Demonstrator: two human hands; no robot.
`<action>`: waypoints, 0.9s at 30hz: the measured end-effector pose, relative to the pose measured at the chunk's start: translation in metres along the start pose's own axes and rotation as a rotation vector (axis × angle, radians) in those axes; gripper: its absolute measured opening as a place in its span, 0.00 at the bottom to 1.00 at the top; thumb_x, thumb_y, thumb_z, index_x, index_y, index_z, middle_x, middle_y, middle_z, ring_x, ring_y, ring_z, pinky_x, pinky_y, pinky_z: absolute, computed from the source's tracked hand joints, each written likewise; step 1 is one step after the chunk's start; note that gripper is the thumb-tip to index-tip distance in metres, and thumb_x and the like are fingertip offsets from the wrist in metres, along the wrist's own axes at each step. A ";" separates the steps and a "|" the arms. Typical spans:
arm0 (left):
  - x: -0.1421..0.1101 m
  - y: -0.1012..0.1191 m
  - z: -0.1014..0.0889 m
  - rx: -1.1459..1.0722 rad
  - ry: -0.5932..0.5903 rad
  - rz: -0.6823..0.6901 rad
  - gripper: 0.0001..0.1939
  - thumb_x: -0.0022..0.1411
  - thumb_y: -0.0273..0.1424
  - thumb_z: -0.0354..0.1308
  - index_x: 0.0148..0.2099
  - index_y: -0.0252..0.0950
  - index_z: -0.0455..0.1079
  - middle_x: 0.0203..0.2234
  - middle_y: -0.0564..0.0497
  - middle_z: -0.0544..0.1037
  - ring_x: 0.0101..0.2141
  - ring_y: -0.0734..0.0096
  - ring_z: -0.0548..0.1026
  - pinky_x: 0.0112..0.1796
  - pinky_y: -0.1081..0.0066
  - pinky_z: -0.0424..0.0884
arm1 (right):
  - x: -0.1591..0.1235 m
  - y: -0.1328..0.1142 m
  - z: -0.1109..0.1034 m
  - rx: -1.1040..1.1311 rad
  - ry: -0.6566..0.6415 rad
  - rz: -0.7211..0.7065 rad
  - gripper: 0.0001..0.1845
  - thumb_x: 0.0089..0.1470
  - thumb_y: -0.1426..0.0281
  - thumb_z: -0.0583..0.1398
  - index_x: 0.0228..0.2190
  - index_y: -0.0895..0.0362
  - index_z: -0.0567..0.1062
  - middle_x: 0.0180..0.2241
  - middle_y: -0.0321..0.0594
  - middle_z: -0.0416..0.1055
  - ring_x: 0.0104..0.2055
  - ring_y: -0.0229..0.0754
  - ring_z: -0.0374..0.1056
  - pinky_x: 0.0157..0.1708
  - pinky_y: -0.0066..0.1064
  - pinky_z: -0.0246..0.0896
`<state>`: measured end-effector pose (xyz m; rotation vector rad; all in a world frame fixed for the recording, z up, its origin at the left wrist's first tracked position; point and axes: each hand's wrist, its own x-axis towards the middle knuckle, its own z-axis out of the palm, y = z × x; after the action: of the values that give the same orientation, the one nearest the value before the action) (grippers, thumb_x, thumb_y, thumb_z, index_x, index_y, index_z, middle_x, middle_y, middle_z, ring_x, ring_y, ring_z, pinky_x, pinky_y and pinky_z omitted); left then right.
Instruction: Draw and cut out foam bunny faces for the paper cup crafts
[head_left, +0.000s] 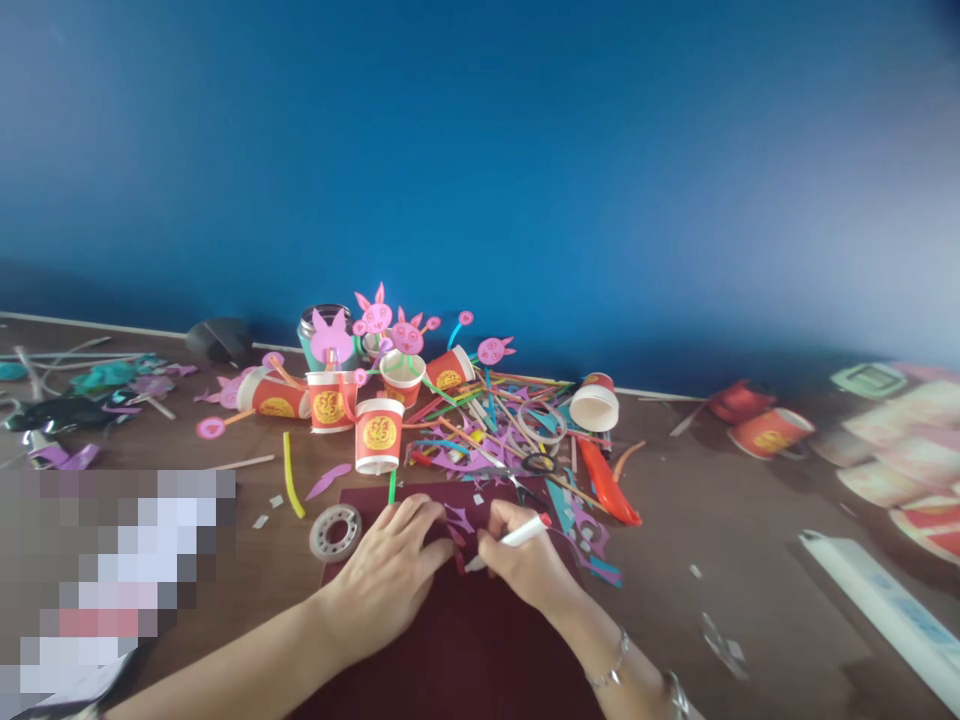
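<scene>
My right hand (521,560) is closed around a white marker (525,532) with a red end; its tip points down and left. To its left, my left hand (397,550) rests with bent fingers on a dark red sheet (465,650). At its thumb and fingertips is a small dark pink paper piece (460,548), partly hidden by the fingers. Just beyond lies a purple paper scrap (459,518). A roll of clear tape (335,532) sits beside my left hand. Scissors (517,482) lie open beyond my right hand.
Red and white paper cups (377,437), some with pink rabbit cutouts (409,332), stand along the back. A heap of colored sticks and purple scraps (480,450) lies behind the sheet. A white power strip (885,610) and stacked cups (900,440) are at right.
</scene>
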<state>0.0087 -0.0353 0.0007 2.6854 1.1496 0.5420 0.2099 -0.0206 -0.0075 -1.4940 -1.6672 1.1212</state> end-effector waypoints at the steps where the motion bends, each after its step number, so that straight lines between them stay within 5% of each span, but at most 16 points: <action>1: 0.000 0.000 0.000 -0.003 -0.003 0.000 0.17 0.58 0.18 0.49 0.45 0.40 0.69 0.47 0.46 0.66 0.51 0.57 0.61 0.48 0.58 0.64 | 0.000 -0.001 -0.001 0.034 -0.018 0.026 0.13 0.45 0.70 0.57 0.16 0.53 0.58 0.12 0.29 0.60 0.16 0.33 0.55 0.18 0.25 0.47; 6: 0.000 -0.001 0.000 -0.017 0.016 -0.011 0.20 0.57 0.17 0.48 0.46 0.42 0.69 0.48 0.46 0.66 0.52 0.57 0.61 0.49 0.57 0.63 | 0.003 -0.003 -0.008 0.419 0.023 0.152 0.16 0.46 0.63 0.59 0.17 0.54 0.58 0.10 0.27 0.59 0.13 0.31 0.55 0.15 0.23 0.45; 11: 0.003 0.002 -0.002 -0.084 0.047 -0.032 0.19 0.58 0.17 0.48 0.44 0.43 0.71 0.46 0.48 0.68 0.49 0.60 0.63 0.47 0.59 0.64 | 0.006 0.004 -0.017 0.738 0.149 0.051 0.21 0.53 0.58 0.58 0.18 0.54 0.57 0.11 0.25 0.53 0.14 0.29 0.43 0.15 0.24 0.35; 20: 0.009 -0.022 -0.043 0.174 0.190 -0.190 0.07 0.61 0.24 0.53 0.32 0.37 0.69 0.37 0.48 0.71 0.42 0.60 0.68 0.41 0.61 0.64 | 0.012 0.005 -0.034 0.928 0.460 0.033 0.15 0.40 0.60 0.67 0.25 0.54 0.70 0.21 0.33 0.67 0.24 0.37 0.63 0.22 0.27 0.57; 23: 0.014 -0.034 -0.060 0.307 0.206 -0.204 0.10 0.61 0.22 0.51 0.34 0.38 0.72 0.35 0.49 0.72 0.41 0.60 0.68 0.41 0.61 0.63 | 0.014 0.004 -0.035 0.955 0.476 0.022 0.15 0.46 0.56 0.62 0.30 0.55 0.74 0.23 0.38 0.71 0.24 0.39 0.64 0.19 0.28 0.55; 27: 0.032 -0.039 -0.057 0.417 0.086 -0.139 0.10 0.61 0.22 0.52 0.31 0.36 0.73 0.33 0.47 0.71 0.41 0.58 0.67 0.40 0.61 0.63 | 0.015 0.004 -0.031 0.863 0.563 -0.069 0.13 0.50 0.58 0.58 0.29 0.55 0.72 0.16 0.31 0.62 0.17 0.35 0.55 0.15 0.27 0.48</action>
<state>-0.0194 0.0158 0.0504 2.9082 1.6171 0.4392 0.2370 0.0003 0.0012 -1.0215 -0.6905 1.0459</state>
